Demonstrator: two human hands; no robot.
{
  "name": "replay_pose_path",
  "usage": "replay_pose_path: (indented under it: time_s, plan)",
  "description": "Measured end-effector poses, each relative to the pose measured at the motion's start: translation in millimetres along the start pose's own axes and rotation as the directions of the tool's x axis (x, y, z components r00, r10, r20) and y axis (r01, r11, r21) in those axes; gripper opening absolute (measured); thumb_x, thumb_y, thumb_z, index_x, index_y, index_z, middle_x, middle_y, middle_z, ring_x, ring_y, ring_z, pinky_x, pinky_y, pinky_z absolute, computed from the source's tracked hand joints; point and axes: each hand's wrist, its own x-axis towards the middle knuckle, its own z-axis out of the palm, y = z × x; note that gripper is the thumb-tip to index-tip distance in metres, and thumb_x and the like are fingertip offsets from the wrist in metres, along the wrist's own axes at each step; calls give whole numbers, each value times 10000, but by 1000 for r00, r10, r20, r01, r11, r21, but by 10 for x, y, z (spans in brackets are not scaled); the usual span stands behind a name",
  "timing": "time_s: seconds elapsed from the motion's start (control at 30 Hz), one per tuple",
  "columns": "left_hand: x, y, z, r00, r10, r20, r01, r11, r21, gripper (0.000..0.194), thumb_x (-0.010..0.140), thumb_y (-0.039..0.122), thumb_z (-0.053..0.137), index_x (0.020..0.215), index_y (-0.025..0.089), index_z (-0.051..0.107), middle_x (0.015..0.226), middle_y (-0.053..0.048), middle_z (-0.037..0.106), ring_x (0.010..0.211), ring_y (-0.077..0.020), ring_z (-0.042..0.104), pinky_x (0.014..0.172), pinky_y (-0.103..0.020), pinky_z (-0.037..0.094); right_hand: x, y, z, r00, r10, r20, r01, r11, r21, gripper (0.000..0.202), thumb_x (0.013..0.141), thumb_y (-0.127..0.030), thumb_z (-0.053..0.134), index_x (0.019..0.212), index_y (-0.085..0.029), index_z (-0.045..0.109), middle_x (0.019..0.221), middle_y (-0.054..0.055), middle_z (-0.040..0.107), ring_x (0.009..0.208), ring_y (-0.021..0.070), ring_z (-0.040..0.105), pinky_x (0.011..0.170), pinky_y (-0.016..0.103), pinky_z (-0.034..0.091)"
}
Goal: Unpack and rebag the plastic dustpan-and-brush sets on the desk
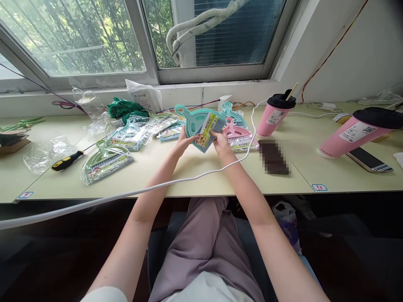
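Between both hands, above the table, I hold a teal mini dustpan and brush set (pixel 197 119) with a yellow printed label, tilted with its handle to the upper left. My left hand (pixel 185 141) grips its lower left side, and my right hand (pixel 221 141) grips the lower right edge by the bristles. Just behind my right hand lie a pink dustpan set (pixel 235 131) and another teal one (pixel 232 112). To the left is a green dustpan set (pixel 107 163) in clear wrap, with several wrapped blue sets (pixel 126 134) behind it.
A white cable (pixel 138 192) crosses in front of my forearms. On the right stand two pink cups (pixel 273 117) with black lids and a phone (pixel 370 159). On the left lie a screwdriver (pixel 67 161), crumpled clear plastic (pixel 47 153) and a green bag (pixel 124 108).
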Motion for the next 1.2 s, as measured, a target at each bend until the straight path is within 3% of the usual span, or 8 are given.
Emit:
replay_pose_path:
  time_s: [0.13, 0.47, 0.7, 0.93, 1.07, 1.2]
  plan:
    - [7, -5, -27, 999, -49, 13, 49, 999, -12, 760, 675, 365, 791, 1349, 276, 451, 1288, -90, 603, 1173, -299, 614, 879, -407, 570, -11, -25, 8, 999, 32, 27, -33, 999, 16, 515, 704, -128, 592, 1214, -197, 581, 1182, 64, 742, 1154, 207, 681, 984, 370, 591]
    - [19, -14, -31, 999, -36, 25, 36, 999, -23, 810, 674, 324, 790, 1402, 308, 434, 1247, -67, 624, 1127, -270, 640, 841, -363, 574, -29, -72, 21, 996, 20, 86, -5, 986, -169, 439, 715, -244, 577, 1155, -246, 594, 1209, 60, 722, 1187, 220, 662, 1007, 413, 569]
    - [33, -37, -28, 999, -41, 25, 42, 998, -45, 710, 676, 349, 797, 1312, 271, 491, 1192, -60, 636, 1083, -256, 654, 858, -373, 573, -32, -29, 47, 997, 27, 71, -20, 996, -90, 430, 732, -241, 604, 1161, -230, 571, 1195, 59, 727, 1139, 210, 685, 988, 404, 586]
    - [54, -49, -32, 1000, -8, -3, 8, 999, -37, 700, 696, 360, 787, 1324, 261, 493, 1212, -63, 652, 1138, -271, 651, 909, -397, 569, -45, -38, 52, 997, 39, 71, -42, 998, 47, 584, 688, -62, 563, 1252, -214, 548, 1155, 45, 749, 1147, 211, 693, 993, 399, 601]
    - [54, -48, -40, 1000, -12, 4, 12, 1000, -17, 720, 692, 395, 791, 1327, 251, 483, 1232, -76, 655, 1137, -283, 657, 902, -403, 578, 1, 8, 50, 997, 73, 31, -74, 995, 59, 516, 730, -64, 578, 1226, -202, 573, 1081, 41, 763, 1111, 221, 707, 961, 409, 626]
    - [69, -81, -53, 1000, -10, -2, 10, 1000, 8, 735, 688, 424, 784, 1338, 257, 483, 1239, -71, 656, 1147, -276, 656, 921, -394, 574, 50, 59, 13, 994, 81, 77, -94, 979, 179, 433, 724, -41, 638, 1120, -214, 608, 1017, 24, 769, 1098, 219, 713, 983, 404, 622]
